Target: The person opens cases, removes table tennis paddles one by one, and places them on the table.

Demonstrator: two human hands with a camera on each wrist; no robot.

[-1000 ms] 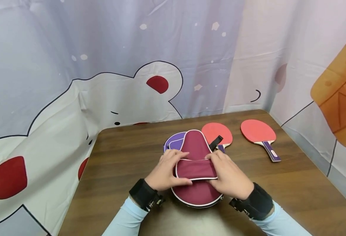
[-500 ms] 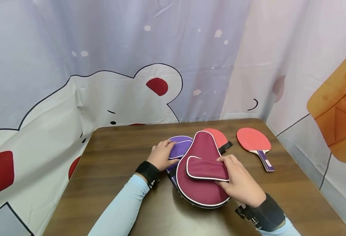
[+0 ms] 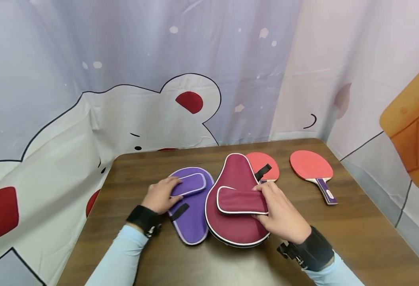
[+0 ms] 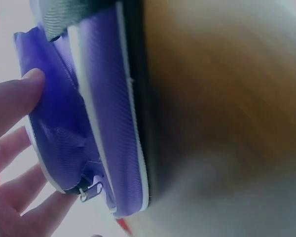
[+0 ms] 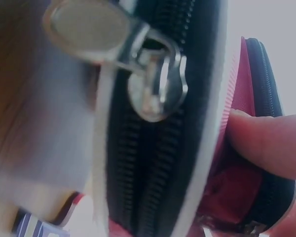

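My right hand (image 3: 282, 216) pinches the front pocket of the maroon racket case (image 3: 235, 200) at six o'clock on the table (image 3: 356, 226), my left hand (image 3: 159, 194) pinches the purple case (image 3: 191, 208) at nine o'clock beside it; both seem light, soft-padded fabric, best held by pocket or rim.
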